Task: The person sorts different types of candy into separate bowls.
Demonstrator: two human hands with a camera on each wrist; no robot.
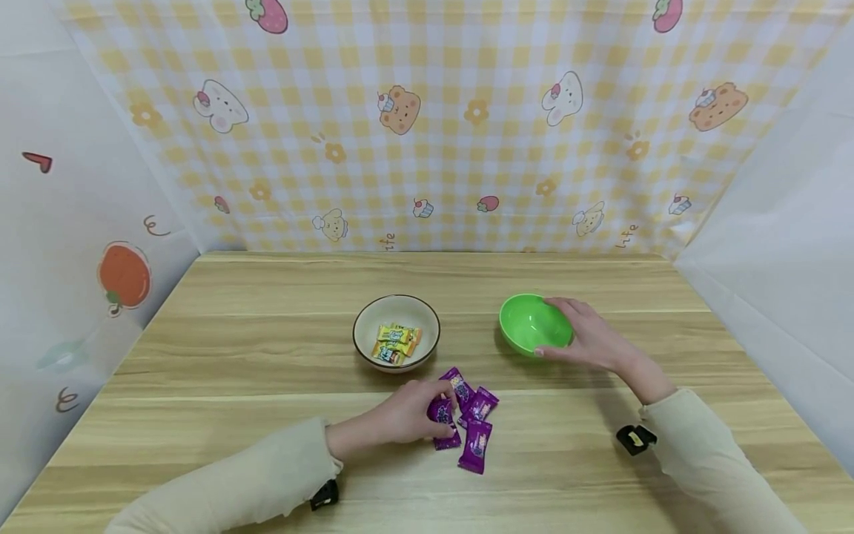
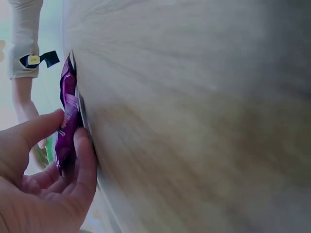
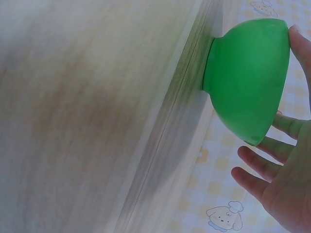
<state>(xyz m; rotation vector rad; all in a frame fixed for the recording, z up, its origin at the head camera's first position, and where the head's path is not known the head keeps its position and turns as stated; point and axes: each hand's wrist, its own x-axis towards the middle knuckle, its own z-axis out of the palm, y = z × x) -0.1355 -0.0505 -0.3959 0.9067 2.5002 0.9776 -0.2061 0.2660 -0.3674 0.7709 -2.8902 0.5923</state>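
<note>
My left hand [image 1: 408, 413] pinches a purple-wrapped candy [image 2: 69, 116] between thumb and fingers, low over the wooden table. Beside it lie several more purple candies, among them one [image 1: 477, 446] nearer me and one [image 1: 482, 405] to the right. On the right, a green bowl [image 1: 531, 325] stands upright. My right hand [image 1: 590, 337] holds its rim, thumb at the near side and fingertips at the far side. In the right wrist view some fingers [image 3: 250, 182] are spread clear of the green bowl [image 3: 250, 77]. The bowl's inside shows no candy.
A cream bowl [image 1: 364, 335] with a dark rim stands behind my left hand, holding several yellow-wrapped candies [image 1: 395, 343]. The wooden table [image 1: 267, 356] runs back to a yellow checked cloth [image 1: 440, 163]. White cloth [image 1: 67, 222] hangs along both sides.
</note>
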